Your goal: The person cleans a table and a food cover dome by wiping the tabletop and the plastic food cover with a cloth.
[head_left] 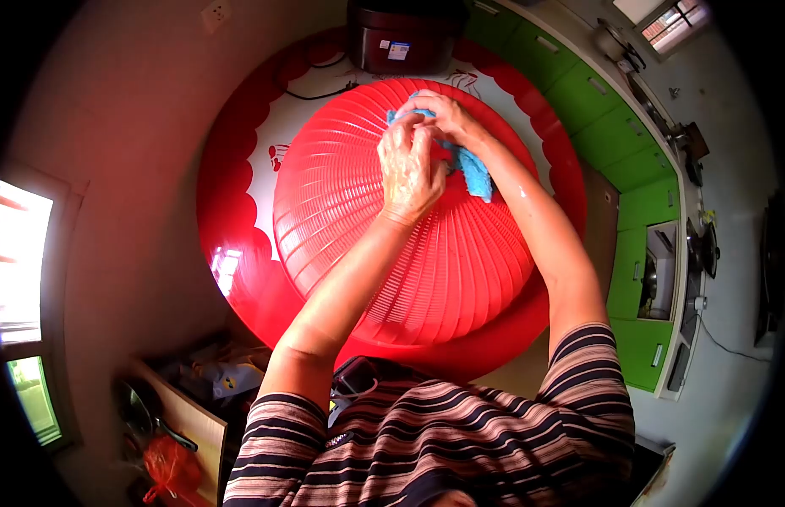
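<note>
A large red ribbed dome cover (350, 186) with fine slots lies on the round red and white table (232, 279). Both of my hands are on its upper part, close together. My left hand (409, 169) has its fingers bent and pressed against a blue cloth. My right hand (439, 117) is just beyond it, fingers curled over the same blue cloth (475, 175). One end of the cloth hangs down over the ribs below my right hand. The fingertips of both hands are partly hidden by the cloth and each other.
A dark box-shaped appliance (405, 38) stands at the table's far edge, with a black cable (312, 95) to its left. Green cabinets (612, 144) and a counter curve along the right. An open drawer unit (185, 422) with items is at lower left, near a red bag (171, 466).
</note>
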Available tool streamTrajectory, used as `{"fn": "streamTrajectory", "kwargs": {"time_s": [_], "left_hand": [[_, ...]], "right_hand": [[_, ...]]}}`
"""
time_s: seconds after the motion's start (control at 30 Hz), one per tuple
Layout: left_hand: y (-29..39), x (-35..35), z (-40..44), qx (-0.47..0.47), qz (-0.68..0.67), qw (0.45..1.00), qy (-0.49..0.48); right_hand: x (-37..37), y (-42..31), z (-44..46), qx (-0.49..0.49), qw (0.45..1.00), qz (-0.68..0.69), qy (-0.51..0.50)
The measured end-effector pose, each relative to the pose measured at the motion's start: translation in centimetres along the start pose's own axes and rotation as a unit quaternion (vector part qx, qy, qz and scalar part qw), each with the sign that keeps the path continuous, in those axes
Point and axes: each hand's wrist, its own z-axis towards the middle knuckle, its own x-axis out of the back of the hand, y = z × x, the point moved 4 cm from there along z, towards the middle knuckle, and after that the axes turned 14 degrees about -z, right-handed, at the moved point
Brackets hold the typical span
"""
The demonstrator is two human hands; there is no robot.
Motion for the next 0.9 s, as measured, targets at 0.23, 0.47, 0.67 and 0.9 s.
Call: {"fn": "streamTrajectory", "kwargs": {"time_s": [0.23,0.47,0.67,0.9], "left_hand": [[-1.0,0.5,-0.1,0.062,0.003,0.998,0.020],[-3.5,1.1,-0.5,0.161,-0.141,0.967,0.136],[-4.2,1.1,-0.5,0.144,-0.190,0.956,0.171],[-4.3,1.2,-0.7,0.139,-0.196,0.957,0.163]], "right_hand": [[2.5,-4.9,-9.4,-0.191,0.963,-0.130,0.138],[2.0,-15.4,-20.8,-0.268,0.938,-0.188,0.115],[1.9,-17.7,-20.8,-0.253,0.927,-0.248,0.124],[1.5,-10.7,-12.5,-0.277,0.904,-0.282,0.164]]}}
